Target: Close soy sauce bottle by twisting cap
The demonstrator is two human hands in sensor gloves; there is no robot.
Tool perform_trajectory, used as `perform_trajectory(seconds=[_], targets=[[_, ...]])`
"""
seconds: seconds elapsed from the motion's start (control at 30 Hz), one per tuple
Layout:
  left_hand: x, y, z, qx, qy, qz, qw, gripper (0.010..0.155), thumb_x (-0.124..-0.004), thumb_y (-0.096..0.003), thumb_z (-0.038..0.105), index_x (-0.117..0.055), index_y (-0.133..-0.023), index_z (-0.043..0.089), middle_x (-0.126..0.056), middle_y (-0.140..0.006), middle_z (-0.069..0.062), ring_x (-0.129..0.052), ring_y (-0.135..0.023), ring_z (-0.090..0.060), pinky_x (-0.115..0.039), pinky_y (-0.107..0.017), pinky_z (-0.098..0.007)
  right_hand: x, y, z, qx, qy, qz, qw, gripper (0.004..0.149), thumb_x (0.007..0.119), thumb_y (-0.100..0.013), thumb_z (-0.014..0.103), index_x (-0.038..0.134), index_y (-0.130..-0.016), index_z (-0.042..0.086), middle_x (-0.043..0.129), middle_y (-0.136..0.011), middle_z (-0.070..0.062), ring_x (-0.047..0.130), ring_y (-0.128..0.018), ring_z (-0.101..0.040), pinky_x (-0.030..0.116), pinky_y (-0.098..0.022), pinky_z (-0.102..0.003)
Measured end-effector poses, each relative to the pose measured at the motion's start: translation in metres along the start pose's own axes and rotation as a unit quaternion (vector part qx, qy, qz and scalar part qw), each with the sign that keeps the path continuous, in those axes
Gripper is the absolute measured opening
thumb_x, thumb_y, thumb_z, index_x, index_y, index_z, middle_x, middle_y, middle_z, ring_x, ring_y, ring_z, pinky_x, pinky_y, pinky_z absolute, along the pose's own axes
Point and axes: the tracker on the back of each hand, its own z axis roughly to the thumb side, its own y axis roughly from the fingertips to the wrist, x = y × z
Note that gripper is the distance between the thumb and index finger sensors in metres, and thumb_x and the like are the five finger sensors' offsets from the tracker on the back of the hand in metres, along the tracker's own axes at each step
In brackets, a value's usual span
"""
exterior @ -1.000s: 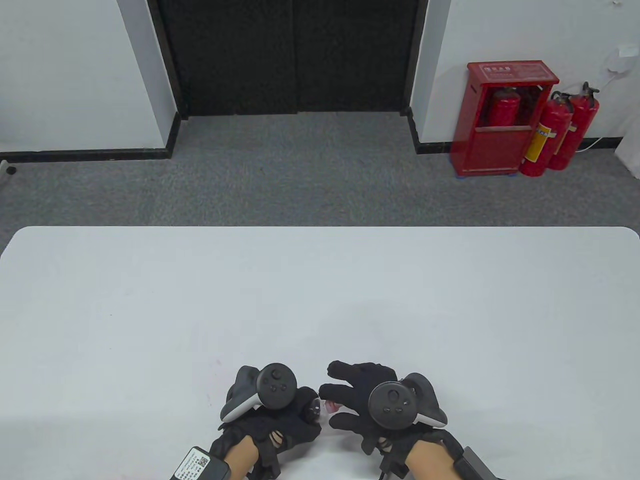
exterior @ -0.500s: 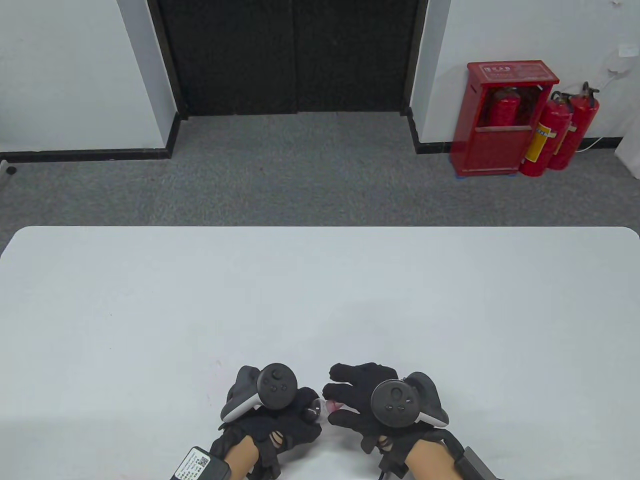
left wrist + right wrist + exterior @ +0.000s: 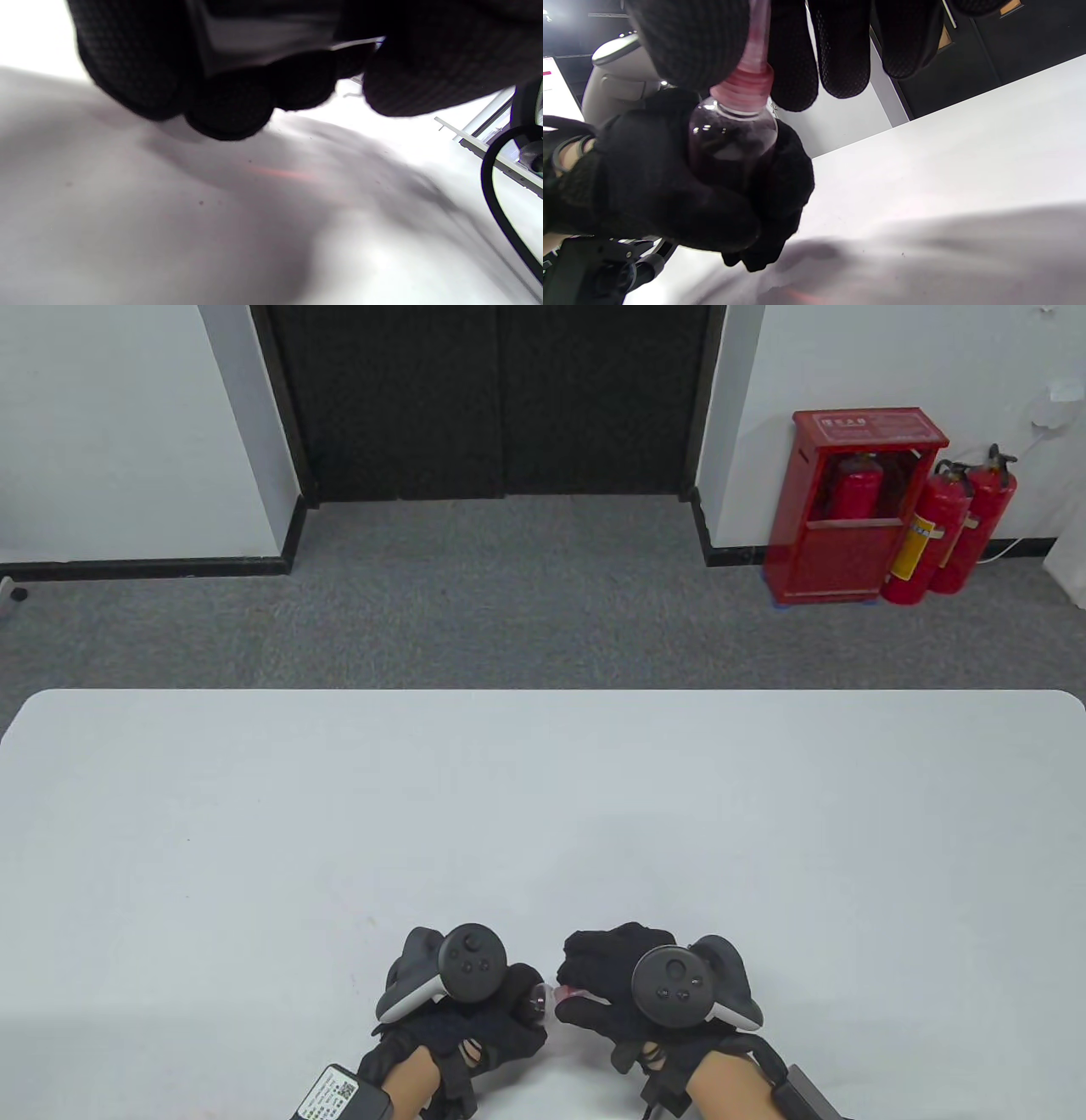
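Pink ribbed plastic cap (image 3: 742, 89) on small clear dark-filled soy sauce bottle (image 3: 731, 142), low over white tabletop (image 3: 543, 814). My left hand (image 3: 475, 1014) grips body. My right hand (image 3: 624, 997), fingers spread a second ago, now curls pinching cap; twist likely underway.

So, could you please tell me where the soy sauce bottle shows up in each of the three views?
Table view: bottle at bottom centre, mostly hidden, between the left hand and right hand.
Left wrist view: not visible; only gloved fingers above the table.
Right wrist view: bottle upper left, gripped by the left hand, pink cap on top.
Shared landmark: the white table.
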Motion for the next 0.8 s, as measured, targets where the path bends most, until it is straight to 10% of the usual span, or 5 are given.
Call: perform_trajectory(seconds=[0.47,0.8], targets=[[-0.001,0.000,0.000,0.004,-0.007,-0.004,1.000,0.051,-0.096,-0.0393,0.060,-0.079,-0.085,0.044,-0.095,-0.077,0.018,-0.110,-0.063,-0.013,-0.091,-0.044,-0.038,0.000,-0.002,-0.001,0.035,-0.003,0.014,0.999,0.059,0.075,-0.039,0.055,0.092,-0.078,0.015,0.091,-0.092,-0.012,0.084,-0.073,-0.048,0.060,-0.052,-0.069],[0.003,0.001,-0.005,0.014,0.011,0.001,1.000,0.051,-0.095,-0.0395,0.061,-0.079,-0.085,0.044,-0.095,-0.077,0.018,-0.110,-0.062,-0.013,-0.092,-0.043,-0.038,0.002,-0.001,0.011,-0.035,0.010,0.012,0.999,0.069,0.089,-0.038,0.040,0.060,-0.101,0.038,0.051,-0.117,-0.008,0.068,-0.087,-0.049,0.052,-0.057,-0.070]])
